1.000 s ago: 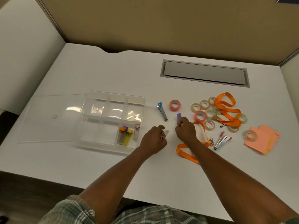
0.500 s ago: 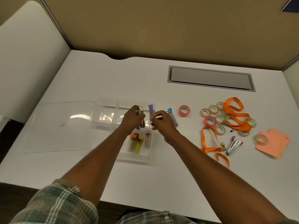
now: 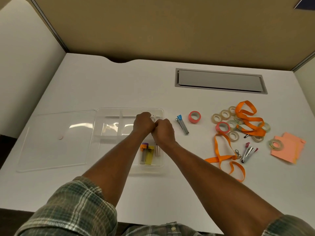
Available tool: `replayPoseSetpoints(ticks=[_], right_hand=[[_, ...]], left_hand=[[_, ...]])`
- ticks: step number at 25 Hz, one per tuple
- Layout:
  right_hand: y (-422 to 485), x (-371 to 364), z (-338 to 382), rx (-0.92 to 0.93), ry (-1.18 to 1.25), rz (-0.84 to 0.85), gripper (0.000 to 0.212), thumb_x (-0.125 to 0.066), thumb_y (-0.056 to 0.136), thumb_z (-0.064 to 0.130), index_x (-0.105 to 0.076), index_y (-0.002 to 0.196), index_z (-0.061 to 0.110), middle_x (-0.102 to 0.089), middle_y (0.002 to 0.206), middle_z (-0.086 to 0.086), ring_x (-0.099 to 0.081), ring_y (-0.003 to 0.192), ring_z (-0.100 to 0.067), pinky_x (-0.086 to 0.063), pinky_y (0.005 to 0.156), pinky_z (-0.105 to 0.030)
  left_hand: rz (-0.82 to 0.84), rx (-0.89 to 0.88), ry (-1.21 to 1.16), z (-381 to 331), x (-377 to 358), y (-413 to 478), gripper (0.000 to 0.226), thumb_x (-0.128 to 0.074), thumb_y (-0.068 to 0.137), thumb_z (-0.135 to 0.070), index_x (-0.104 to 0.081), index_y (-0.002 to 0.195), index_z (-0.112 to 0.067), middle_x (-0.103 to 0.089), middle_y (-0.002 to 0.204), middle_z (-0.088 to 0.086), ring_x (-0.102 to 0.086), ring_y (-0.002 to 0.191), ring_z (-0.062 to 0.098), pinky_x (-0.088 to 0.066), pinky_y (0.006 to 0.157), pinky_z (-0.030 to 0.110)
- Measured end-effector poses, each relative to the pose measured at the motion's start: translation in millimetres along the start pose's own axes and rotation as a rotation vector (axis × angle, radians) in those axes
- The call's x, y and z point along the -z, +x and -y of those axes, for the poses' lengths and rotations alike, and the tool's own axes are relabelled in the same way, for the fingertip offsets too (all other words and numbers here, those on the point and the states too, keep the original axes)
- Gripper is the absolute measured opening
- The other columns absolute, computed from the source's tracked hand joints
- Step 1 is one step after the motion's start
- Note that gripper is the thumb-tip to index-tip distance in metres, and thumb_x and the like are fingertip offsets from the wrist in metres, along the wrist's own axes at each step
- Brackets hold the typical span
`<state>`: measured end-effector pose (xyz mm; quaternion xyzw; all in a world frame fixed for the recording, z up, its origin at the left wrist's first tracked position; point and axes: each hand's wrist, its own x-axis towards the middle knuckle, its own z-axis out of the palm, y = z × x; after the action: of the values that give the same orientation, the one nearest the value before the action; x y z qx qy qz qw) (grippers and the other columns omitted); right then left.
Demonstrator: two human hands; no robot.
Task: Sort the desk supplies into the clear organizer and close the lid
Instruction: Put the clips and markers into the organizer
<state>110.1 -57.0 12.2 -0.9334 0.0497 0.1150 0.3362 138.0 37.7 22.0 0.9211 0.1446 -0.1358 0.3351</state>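
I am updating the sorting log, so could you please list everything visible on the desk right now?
Clear organizer: one, transparent, desk centre-left, open.
Lid: one, clear, flat on the desk left of the organizer.
Small cases: about three, orange-capped, yellow and pale, organizer's near-right compartment.
Blue-capped case: one, desk right of the organizer.
Pink tape rolls: two, right of centre.
Clear tape rolls: roughly nine, clustered at right.
Orange lanyards: two, among and below the tapes.
Stapler: one, silver and pink, right.
Sticky notes: one salmon pile, far right.
Cable hatch: one, grey, desk rear.
Left hand, right hand: closed over the organizer; contents hidden.
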Motion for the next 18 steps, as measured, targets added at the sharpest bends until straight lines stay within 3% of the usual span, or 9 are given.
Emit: replayPoseSetpoints(ticks=[1,3,6,8,11,15,18], right_hand=[[-0.8,-1.4,-0.8,0.016,-0.017,0.007,0.016,-0.060,0.091,0.008,-0.071,0.102,0.007,-0.065,0.102,-0.012,-0.065,0.091,-0.026,-0.054,0.077,-0.033],[-2.4,-2.4,-4.2,0.039,-0.014,0.015,0.018,-0.056,0.091,0.006,-0.070,0.102,0.007,-0.064,0.102,-0.013,-0.064,0.092,-0.027,-0.050,0.076,-0.032],[-6.0,4.9,-12.3,0.055,0.068,0.009,0.019,-0.060,0.091,0.010,-0.070,0.107,0.009,-0.066,0.106,-0.010,-0.063,0.096,-0.023,-0.046,0.079,-0.025],[-9.8,15.4,-21.0,0.071,0.134,-0.031,0.017,-0.062,0.092,0.015,-0.070,0.106,0.011,-0.068,0.103,-0.007,-0.063,0.095,-0.019,-0.047,0.080,-0.024],[-15.5,34.4,-41.6,0.068,0.201,-0.143,0.011,-0.063,0.091,0.017,-0.070,0.098,0.011,-0.070,0.095,-0.003,-0.064,0.088,-0.017,-0.055,0.081,-0.033],[-25.4,67.7,-87.1,-0.050,0.171,-0.215,0.015,-0.062,0.093,0.023,-0.069,0.100,0.012,-0.070,0.095,-0.005,-0.064,0.086,-0.019,-0.051,0.075,-0.029],[-38.6,96.0,-129.5,-0.097,0.136,-0.261,0.014,-0.062,0.092,0.025,-0.067,0.097,0.014,-0.069,0.095,-0.004,-0.065,0.087,-0.018,-0.050,0.073,-0.030]], left_hand=[[-0.011,-0.025,0.036,1.9,-2.7,0.7,0.003,-0.066,0.083,-0.016,-0.065,0.082,-0.013,-0.070,0.102,0.015,-0.067,0.088,0.031,-0.055,0.076,0.036],[-0.024,-0.031,0.072,6.2,-8.5,3.4,0.019,-0.064,0.083,-0.017,-0.067,0.096,-0.004,-0.070,0.099,0.014,-0.065,0.091,0.028,-0.047,0.073,0.032],[-0.045,-0.013,0.055,6.9,-11.5,0.5,0.034,-0.068,0.083,-0.022,-0.063,0.113,-0.006,-0.063,0.111,0.014,-0.063,0.099,0.029,-0.043,0.075,0.029],[-0.107,-0.028,0.019,2.2,-13.2,-3.6,0.031,-0.064,0.086,-0.022,-0.061,0.115,-0.012,-0.058,0.113,0.012,-0.062,0.099,0.028,-0.041,0.075,0.028],[-0.192,-0.186,-0.017,-14.6,-23.8,-15.1,0.026,-0.061,0.088,-0.024,-0.060,0.112,-0.016,-0.057,0.108,0.007,-0.061,0.093,0.022,-0.043,0.075,0.030],[-0.068,-0.409,0.052,-47.0,-58.7,-32.2,0.034,-0.064,0.087,-0.026,-0.057,0.120,-0.017,-0.057,0.110,0.008,-0.061,0.095,0.024,-0.049,0.077,0.035],[0.096,-0.388,0.185,-68.6,-92.5,-36.9,0.051,-0.062,0.088,-0.029,-0.049,0.136,-0.018,-0.051,0.127,0.015,-0.057,0.110,0.031,-0.050,0.091,0.040]])
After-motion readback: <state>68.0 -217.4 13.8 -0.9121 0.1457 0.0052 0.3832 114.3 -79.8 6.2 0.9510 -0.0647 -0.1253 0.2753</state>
